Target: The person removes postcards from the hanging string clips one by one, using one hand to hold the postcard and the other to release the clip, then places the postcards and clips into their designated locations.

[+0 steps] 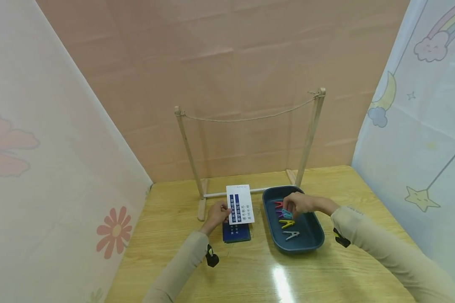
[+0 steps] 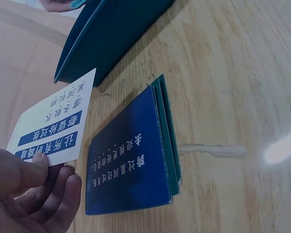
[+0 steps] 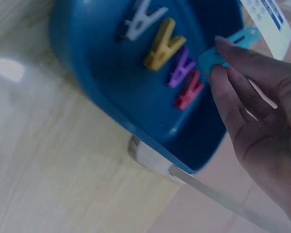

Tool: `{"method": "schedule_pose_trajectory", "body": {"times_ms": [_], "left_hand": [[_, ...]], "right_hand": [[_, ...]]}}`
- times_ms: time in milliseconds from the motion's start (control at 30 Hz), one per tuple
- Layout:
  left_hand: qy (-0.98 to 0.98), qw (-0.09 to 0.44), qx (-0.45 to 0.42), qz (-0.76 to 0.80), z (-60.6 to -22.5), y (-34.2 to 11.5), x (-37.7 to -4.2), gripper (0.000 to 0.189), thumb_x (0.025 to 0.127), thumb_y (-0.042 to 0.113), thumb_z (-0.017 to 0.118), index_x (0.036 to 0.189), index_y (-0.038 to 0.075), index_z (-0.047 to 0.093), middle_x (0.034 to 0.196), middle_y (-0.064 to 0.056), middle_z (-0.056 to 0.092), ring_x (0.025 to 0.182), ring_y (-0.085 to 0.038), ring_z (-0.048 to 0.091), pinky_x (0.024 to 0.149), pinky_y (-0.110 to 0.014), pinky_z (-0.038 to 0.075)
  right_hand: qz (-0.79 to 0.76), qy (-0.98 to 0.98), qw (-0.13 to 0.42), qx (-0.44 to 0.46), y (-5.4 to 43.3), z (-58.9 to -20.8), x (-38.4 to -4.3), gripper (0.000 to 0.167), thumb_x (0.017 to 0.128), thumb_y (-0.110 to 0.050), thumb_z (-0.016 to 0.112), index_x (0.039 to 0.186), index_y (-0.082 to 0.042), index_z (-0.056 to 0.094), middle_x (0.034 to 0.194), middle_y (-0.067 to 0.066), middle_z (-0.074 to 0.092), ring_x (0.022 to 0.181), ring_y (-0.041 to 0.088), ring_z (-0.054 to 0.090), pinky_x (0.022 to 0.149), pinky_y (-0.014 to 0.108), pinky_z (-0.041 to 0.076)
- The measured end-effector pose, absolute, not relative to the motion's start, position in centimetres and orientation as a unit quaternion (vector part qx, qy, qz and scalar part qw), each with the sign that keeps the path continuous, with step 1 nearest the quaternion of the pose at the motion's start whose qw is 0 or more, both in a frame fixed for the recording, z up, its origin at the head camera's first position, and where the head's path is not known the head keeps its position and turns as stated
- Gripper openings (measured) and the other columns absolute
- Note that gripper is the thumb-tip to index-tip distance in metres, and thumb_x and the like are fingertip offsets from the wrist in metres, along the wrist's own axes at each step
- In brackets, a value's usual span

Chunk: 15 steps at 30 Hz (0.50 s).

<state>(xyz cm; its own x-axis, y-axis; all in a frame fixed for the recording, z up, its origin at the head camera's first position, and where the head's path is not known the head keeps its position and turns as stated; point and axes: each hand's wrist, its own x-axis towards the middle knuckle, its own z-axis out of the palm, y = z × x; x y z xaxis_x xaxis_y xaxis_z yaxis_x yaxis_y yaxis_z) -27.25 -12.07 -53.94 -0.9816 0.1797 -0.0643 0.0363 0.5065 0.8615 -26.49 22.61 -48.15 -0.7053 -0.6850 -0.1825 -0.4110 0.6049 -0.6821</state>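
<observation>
My left hand [image 1: 217, 215] pinches a white card [image 1: 244, 202] by its left edge, thumb on the printed face with blue blocks of lettering. Below the card lies a stack of dark blue and green cards [image 2: 131, 160] on the table. Over the basin, my right hand [image 1: 300, 203] pinches a light blue clothespin [image 3: 228, 48] between thumb and fingers. Inside the dark blue basin [image 1: 311, 242] lie a red clothespin [image 3: 189, 91], a purple clothespin [image 3: 181, 68], a yellow clothespin [image 3: 164, 44] and a grey clothespin [image 3: 143, 19].
Behind the hands stands a wooden frame with a left post [image 1: 188, 151] and a right post [image 1: 310, 139]. A sagging string [image 1: 235, 120] joins their tops, and a white bar [image 1: 216, 195] runs low between them. Printed cloth walls enclose the wooden table [image 1: 167, 210].
</observation>
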Motion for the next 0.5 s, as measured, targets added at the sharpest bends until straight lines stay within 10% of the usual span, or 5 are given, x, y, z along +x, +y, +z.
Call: {"method": "schedule_pose_trajectory", "body": {"times_ms": [500], "left_hand": [[0.867, 0.105, 0.076, 0.482, -55.2, -13.8, -26.5, 0.007, 0.096, 0.002, 0.063, 0.094, -0.004, 0.060, 0.071, -0.016, 0.066, 0.060, -0.024, 0.064, 0.058, -0.040, 0.059]], "right_hand": [[-0.241, 0.882, 0.249, -0.320, 22.2, -50.5, -23.1, 0.028, 0.073, 0.011, 0.078, 0.091, -0.007, 0.066, 0.083, -0.002, 0.061, 0.074, 0.010, 0.057, 0.064, 0.023, 0.053]]}}
